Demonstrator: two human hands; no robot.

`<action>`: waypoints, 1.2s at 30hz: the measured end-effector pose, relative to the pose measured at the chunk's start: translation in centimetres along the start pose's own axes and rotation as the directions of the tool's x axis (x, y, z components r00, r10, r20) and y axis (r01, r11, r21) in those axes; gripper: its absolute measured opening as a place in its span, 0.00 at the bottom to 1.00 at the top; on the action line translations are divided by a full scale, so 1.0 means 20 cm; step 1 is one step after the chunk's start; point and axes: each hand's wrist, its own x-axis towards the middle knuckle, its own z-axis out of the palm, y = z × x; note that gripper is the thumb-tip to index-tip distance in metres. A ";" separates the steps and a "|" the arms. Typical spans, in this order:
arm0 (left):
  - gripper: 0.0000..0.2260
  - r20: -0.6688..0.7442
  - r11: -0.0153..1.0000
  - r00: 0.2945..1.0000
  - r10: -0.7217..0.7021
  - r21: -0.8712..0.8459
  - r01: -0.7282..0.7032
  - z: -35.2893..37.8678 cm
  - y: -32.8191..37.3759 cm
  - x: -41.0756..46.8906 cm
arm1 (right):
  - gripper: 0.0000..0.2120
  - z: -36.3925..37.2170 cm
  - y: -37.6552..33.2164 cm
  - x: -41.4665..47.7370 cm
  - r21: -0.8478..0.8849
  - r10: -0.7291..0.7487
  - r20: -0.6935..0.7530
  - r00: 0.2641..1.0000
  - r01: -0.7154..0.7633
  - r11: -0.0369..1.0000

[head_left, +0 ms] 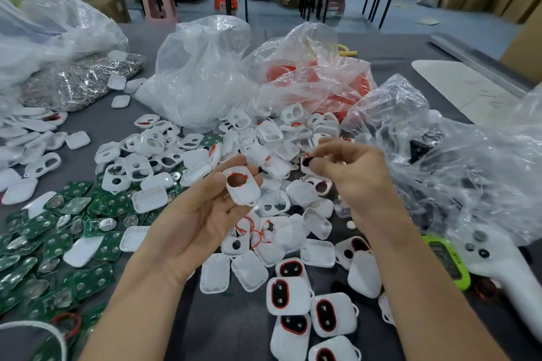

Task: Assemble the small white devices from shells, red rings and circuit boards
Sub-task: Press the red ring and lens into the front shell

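Observation:
My left hand holds a white shell upright between thumb and fingers; a red ring sits around the shell's oval opening. My right hand, just to the right, pinches a small black and red part at its fingertips. Loose white shells lie heaped across the table's middle. Green circuit boards with round metal contacts cover the left front. Several assembled white devices with black, red-rimmed ovals lie at the front between my forearms. Loose red rings lie under my hands.
Clear plastic bags stand behind the pile: one with white parts, one with red parts, one crumpled at the right. A bag of metal pieces lies at the left. A green timer and a white controller lie front right.

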 end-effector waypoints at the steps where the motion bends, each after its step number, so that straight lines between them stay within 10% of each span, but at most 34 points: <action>1: 0.14 0.002 1.000 1.000 -0.002 0.003 0.002 0.00 0.00 0.00 | 0.14 -0.02 0.00 -0.05 0.145 0.014 0.084 0.996 -0.026 0.989; 11: 0.15 0.045 0.997 0.999 -0.008 0.082 0.004 0.04 -0.03 -0.02 | 0.17 0.01 0.02 -0.25 0.027 -0.353 0.075 0.933 0.352 0.936; 22: 0.18 0.079 0.991 0.996 -0.032 0.135 0.021 0.06 -0.04 -0.01 | 0.17 0.06 -0.01 -0.29 -0.079 -0.430 0.099 0.897 0.438 0.896; 31: 0.28 0.117 0.990 0.991 -0.059 0.133 0.044 0.06 -0.03 -0.02 | 0.17 0.12 0.01 -0.28 0.138 0.066 0.060 0.996 -0.074 0.988; 36: 0.28 0.118 0.993 0.991 -0.064 0.108 0.052 0.06 -0.03 -0.02 | 0.21 0.12 0.01 -0.29 -0.175 -0.083 0.068 0.994 0.094 0.980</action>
